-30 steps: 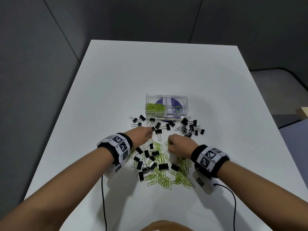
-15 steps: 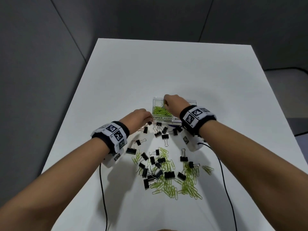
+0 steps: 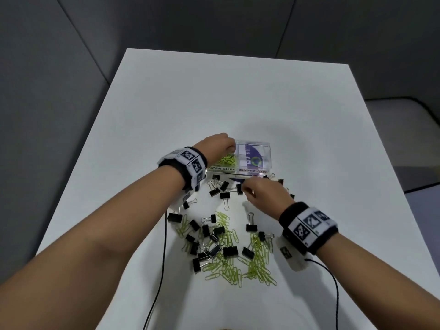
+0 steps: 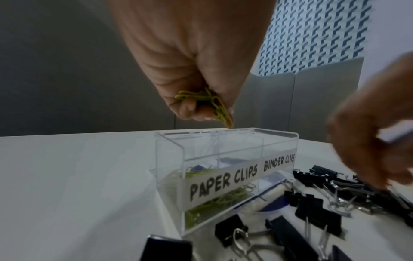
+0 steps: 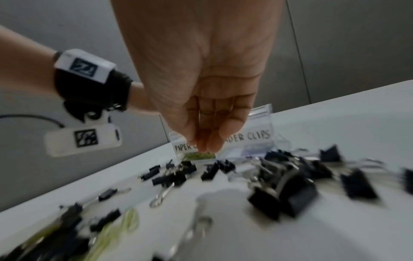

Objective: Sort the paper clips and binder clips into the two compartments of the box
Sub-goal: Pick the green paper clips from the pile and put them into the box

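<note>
A clear two-compartment box (image 3: pixel 270 160) (image 4: pixel 170 159) (image 5: pixel 261 121) is labelled PAPER CLIPS on the left and BINDER CLIPS on the right. Green paper clips (image 3: pixel 227 160) lie in the left compartment. My left hand (image 3: pixel 232 147) (image 4: pixel 208 111) hovers just above that compartment and pinches a small bunch of green paper clips (image 4: pixel 221 109). My right hand (image 3: pixel 245 190) (image 5: pixel 206 148) hangs in front of the box over black binder clips (image 3: pixel 221 186), fingers pointing down and close together, with nothing visible between them; it is motion-blurred.
A mixed pile of green paper clips (image 3: pixel 228 265) and black binder clips (image 3: pixel 229 251) lies on the white table (image 3: pixel 238 96) near me. More binder clips (image 5: pixel 290 192) crowd the box's front right. Black wrist cables (image 3: pixel 164 246) trail toward the near edge.
My right hand has drawn back from the paper clip compartment to the front of the box. My left hand has risen from the table to above that compartment, holding paper clips.
</note>
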A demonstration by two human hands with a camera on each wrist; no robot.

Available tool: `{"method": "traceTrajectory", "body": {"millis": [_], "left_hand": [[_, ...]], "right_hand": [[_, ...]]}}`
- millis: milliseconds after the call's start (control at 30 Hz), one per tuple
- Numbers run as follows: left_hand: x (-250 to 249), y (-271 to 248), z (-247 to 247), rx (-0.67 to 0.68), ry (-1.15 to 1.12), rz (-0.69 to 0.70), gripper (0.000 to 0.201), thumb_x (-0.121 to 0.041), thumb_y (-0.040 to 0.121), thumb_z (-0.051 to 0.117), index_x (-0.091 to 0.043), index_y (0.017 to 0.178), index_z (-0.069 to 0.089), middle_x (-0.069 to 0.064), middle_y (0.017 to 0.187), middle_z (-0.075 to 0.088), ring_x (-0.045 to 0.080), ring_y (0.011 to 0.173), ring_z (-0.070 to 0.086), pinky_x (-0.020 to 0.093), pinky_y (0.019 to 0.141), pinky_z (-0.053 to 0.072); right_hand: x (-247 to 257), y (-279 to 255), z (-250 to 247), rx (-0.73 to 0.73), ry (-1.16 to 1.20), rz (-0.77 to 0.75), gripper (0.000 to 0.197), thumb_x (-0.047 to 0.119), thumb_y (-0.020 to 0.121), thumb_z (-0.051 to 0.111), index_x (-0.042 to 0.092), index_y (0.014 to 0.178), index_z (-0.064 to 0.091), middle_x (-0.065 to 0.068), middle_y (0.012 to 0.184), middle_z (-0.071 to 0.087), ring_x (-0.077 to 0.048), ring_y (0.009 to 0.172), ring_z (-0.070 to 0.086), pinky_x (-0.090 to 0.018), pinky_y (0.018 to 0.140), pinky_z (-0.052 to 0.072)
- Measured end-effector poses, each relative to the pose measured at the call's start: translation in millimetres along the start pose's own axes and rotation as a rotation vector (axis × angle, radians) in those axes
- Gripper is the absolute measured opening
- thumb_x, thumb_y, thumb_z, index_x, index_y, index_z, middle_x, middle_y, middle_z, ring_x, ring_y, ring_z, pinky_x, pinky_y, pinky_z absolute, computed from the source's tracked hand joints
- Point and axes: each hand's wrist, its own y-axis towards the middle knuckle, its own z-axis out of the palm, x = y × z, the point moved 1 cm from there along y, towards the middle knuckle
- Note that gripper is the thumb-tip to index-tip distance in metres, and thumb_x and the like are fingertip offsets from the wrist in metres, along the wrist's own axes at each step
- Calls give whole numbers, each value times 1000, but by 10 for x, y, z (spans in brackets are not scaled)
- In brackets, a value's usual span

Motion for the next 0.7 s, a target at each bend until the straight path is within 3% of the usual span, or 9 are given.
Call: {"method": "traceTrajectory", "body": {"millis": [133, 233, 300, 400, 500, 700], "left_hand": [[-77, 85, 77, 64, 164, 27, 31, -23, 99, 40, -10, 117, 61, 10, 121, 56, 27, 107, 56, 33, 87, 44], [-93, -77, 129, -60, 234, 133, 29, -23, 96, 45, -13, 115, 65, 2, 128, 55, 24, 108, 58, 35, 87, 46], [-124, -266, 203, -95, 213, 215, 25, -23, 95, 48, -15, 109, 66, 1, 120, 59, 21, 104, 58, 32, 81, 46], [-149, -584, 425, 132, 164, 247, 21, -25, 94, 50, -17, 108, 63, -1, 110, 60, 15, 97, 59, 22, 78, 46], [-113, -834, 642, 314, 182, 198, 25, -30, 92, 53, -18, 113, 60, -2, 113, 57, 13, 98, 57, 23, 83, 47], [-80, -1043, 859, 320, 63, 68, 25, -24, 92, 54, -16, 116, 56, 4, 116, 55, 19, 99, 55, 26, 82, 43]], "right_hand": [[-113, -235, 123, 76, -42, 11, 18, 16, 95, 45, 11, 100, 62, -3, 100, 65, -19, 88, 62, -23, 68, 44], [-143, -332, 174, 119, -63, -11, 23, 21, 94, 47, 12, 109, 61, -3, 109, 62, -20, 93, 61, -22, 68, 39], [-130, -389, 214, 156, -100, -39, 25, 27, 95, 47, 14, 113, 59, -3, 111, 61, -20, 95, 60, -25, 69, 40], [-73, -465, 306, 222, -156, -72, 29, 31, 92, 52, 17, 117, 54, -2, 114, 57, -21, 101, 57, -30, 73, 46], [-11, -516, 390, 228, -192, -79, 30, 30, 92, 52, 17, 119, 52, -3, 114, 55, -23, 100, 56, -35, 76, 51], [132, -549, 472, 232, -208, -111, 24, 17, 91, 45, 12, 113, 53, -8, 108, 57, -26, 96, 56, -34, 74, 46]]}}
